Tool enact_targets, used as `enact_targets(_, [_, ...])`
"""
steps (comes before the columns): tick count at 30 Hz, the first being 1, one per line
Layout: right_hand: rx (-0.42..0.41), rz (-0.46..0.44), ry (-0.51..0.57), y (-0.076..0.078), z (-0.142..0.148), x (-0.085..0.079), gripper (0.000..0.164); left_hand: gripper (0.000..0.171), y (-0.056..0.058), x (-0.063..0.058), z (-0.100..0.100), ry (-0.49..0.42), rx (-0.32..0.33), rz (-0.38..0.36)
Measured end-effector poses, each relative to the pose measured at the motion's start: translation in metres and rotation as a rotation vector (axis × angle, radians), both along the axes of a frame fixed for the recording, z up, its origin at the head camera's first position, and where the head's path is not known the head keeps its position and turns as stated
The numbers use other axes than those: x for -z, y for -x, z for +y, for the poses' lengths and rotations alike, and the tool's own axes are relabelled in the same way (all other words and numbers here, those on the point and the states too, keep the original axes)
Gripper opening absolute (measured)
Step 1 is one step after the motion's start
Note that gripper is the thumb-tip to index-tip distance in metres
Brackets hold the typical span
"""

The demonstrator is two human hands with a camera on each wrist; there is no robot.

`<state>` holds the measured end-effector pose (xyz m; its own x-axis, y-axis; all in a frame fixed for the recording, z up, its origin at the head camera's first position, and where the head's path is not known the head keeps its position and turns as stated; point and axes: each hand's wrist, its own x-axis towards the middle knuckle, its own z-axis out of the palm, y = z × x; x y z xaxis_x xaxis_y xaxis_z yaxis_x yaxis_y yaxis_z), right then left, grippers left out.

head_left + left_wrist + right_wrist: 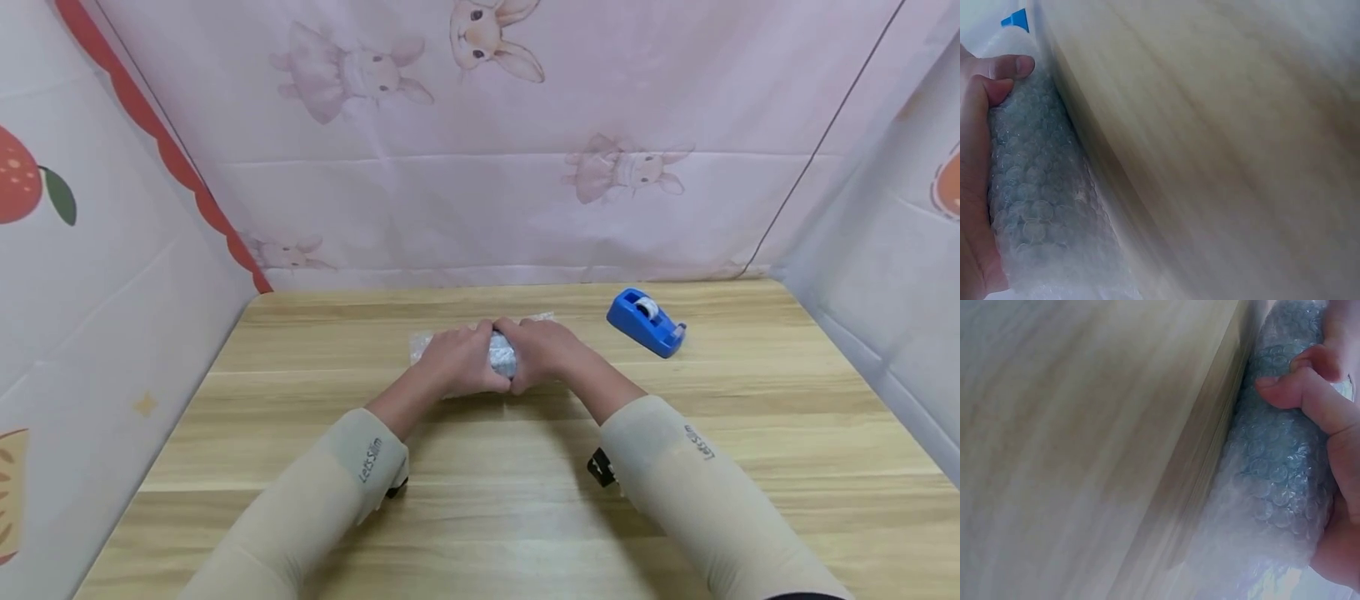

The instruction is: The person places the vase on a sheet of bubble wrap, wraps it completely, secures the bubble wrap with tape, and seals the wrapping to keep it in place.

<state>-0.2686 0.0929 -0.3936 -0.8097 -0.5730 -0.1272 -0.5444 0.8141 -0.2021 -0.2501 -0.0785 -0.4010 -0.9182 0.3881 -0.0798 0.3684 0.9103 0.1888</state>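
Both hands grip a bubble-wrapped bundle [502, 358] low over the table. My left hand [461, 360] holds its left part and my right hand [542, 350] its right part, thumbs close together on the near side. Up close in the left wrist view, the bubble wrap [1038, 181] forms a rounded, bluish-grey roll with a loose clear end. The right wrist view shows the same wrap [1272, 462] with the thumb laid across it. Clear wrap ends stick out past both hands. Whatever lies inside is hidden by the wrap.
A blue tape dispenser [647, 322] with a roll of clear tape stands on the wooden table [510, 500], right of the hands. Printed fabric walls [480, 217] rise at the back and both sides. Black wrist-worn gear [602, 467] shows under the right sleeve.
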Motion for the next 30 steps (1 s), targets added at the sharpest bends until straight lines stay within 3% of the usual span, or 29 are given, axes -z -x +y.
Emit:
enact_targets(11, [-0.024, 0.017, -0.022, -0.002, -0.002, -0.004, 0.098, 0.083, -0.003, 0.001, 0.001, -0.017, -0.005, 0.054])
enact_targets(21, [-0.045, 0.016, -0.037, 0.003, 0.001, -0.005, 0.096, 0.085, -0.003, 0.000, 0.005, -0.011, 0.001, 0.062])
enact_targets(26, [-0.029, -0.035, -0.005, 0.005, 0.001, -0.005, 0.090, 0.081, 0.002, -0.002, 0.002, -0.010, 0.035, 0.043])
enact_targets(30, [-0.011, -0.127, 0.022, 0.008, 0.000, -0.009, 0.084, 0.077, 0.010, -0.005, -0.003, -0.030, 0.064, -0.029])
